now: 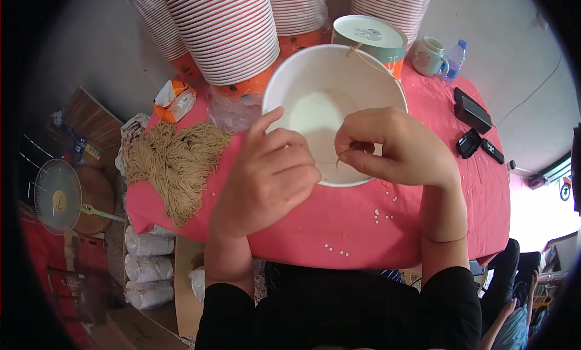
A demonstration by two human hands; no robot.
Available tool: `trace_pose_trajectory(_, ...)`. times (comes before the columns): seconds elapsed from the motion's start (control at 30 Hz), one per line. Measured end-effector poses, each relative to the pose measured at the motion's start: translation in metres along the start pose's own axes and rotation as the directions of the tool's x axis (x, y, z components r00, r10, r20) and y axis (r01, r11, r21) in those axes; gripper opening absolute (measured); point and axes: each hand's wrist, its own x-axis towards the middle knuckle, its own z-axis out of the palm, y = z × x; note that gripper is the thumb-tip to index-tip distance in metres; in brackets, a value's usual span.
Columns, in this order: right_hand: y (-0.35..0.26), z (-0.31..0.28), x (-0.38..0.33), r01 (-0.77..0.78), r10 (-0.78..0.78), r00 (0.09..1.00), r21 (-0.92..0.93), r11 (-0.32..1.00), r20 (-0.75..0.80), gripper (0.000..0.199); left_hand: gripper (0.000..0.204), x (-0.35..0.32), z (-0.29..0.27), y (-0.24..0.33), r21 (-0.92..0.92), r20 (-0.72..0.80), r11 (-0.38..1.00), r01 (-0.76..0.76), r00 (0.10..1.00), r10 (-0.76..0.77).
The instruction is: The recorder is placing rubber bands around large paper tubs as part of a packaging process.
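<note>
A white paper bucket point(307, 95) stands tilted in front of me, with its open mouth toward me. A thin tan cord point(372, 64) is fixed at the far rim, with a small knot on the edge. My left hand point(266, 168) grips the near left side of the bucket, index finger raised along the rim and the other fingers curled; its thumb is hidden. At the near rim, my right hand point(396, 147) pinches a short end of tan cord between thumb and forefinger, just inside the bucket.
A heap of tan cords point(178, 162) lies left on the pink tablecloth point(290, 241). Tall stacks of paper buckets point(221, 35) and a lidded bucket point(369, 32) stand behind. At right are a mug point(428, 58), a bottle point(457, 59) and a black case point(472, 111). Small white discs point(376, 215) lie scattered nearby.
</note>
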Motion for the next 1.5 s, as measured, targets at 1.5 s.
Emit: trace_pose_trajectory(1.5,-0.025,0.004,-0.012,0.084,-0.116,0.991,-0.346,0.935,-0.073,0.009,0.013,0.004,0.009,0.019,0.181,-0.145,0.972,-0.148,0.974,0.175)
